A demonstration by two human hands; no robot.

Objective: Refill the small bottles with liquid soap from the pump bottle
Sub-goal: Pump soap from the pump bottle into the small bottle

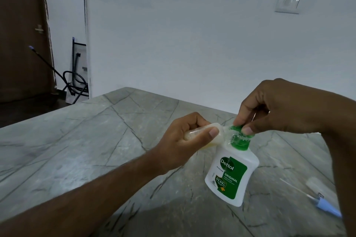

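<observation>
I see the grey stone table (81,150) with the white pump bottle (230,175) standing on it, tilted. My right hand (279,107) pinches its green pump head (239,134) with curled fingers. My left hand (185,140) grips a small bottle (84,134) on its side, its mouth touching the nozzle. A blue-tipped spray cap (325,206) lies near the pump bottle, to its right.

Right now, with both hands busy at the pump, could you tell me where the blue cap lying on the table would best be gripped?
Probably across the blue cap's wide end, pinched from above. It lies flat on the table, right of the pump bottle, with a thin tube running from its narrow end, so the wider body likely gives the firmer hold.
</observation>
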